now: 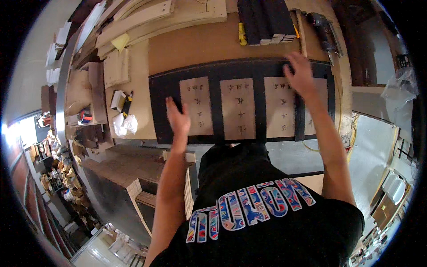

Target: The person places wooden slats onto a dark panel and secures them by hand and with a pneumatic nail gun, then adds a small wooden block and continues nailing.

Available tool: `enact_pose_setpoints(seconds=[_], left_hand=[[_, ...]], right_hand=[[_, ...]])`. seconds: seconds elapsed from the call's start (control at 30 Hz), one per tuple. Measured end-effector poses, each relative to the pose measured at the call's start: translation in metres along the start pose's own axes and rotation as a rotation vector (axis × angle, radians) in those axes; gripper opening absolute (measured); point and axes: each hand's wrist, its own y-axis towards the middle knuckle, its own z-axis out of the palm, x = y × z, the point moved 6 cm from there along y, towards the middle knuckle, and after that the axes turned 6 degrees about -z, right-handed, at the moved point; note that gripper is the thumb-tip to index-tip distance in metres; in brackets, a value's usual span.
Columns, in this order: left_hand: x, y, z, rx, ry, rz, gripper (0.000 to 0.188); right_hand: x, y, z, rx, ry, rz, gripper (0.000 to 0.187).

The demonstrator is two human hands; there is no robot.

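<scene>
A long black framed panel [216,107] lies flat across the worktable before me. Dark uprights divide it into several tan boards [238,127] that carry handwritten marks. Over its left end is my left hand [179,119], fingers apart and holding nothing. My right hand [300,74] is above the far rail towards the right end, its thumb spread from the fingers and nothing in it. Whether either palm presses on the panel or hovers just over it I cannot tell.
Beyond the panel lie a stack of black strips [266,21], a yellow-handled screwdriver [242,34], a hammer [301,33] and a power drill [321,29]. Pale boards [178,20] pile at the far left. A dark cabinet [120,178] stands at my near left.
</scene>
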Motion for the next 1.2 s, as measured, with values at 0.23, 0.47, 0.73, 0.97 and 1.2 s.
enact_pose_setpoints(seconds=[0.23, 0.47, 0.73, 0.97, 1.2], left_hand=[[-0.087, -0.032, 0.032, 0.067, 0.446, 0.326, 0.065], [-0.064, -0.091, 0.022, 0.073, 0.352, 0.409, 0.064], [-0.042, -0.142, -0.007, 0.075, 0.173, 0.468, 0.068], [0.039, -0.205, -0.026, -0.211, -0.191, -0.200, 0.058], [0.080, -0.211, 0.002, 0.681, -1.166, -0.683, 0.033]], right_hand=[[0.168, -0.021, 0.096, 0.224, -0.063, -0.097, 0.060], [0.210, -0.057, 0.103, 0.214, -0.139, 0.037, 0.061], [0.243, -0.107, 0.086, 0.132, -0.243, 0.057, 0.064], [0.280, -0.242, 0.038, -0.133, -0.137, 0.750, 0.075], [0.288, -0.315, 0.091, -0.359, 1.611, 1.419, 0.043]])
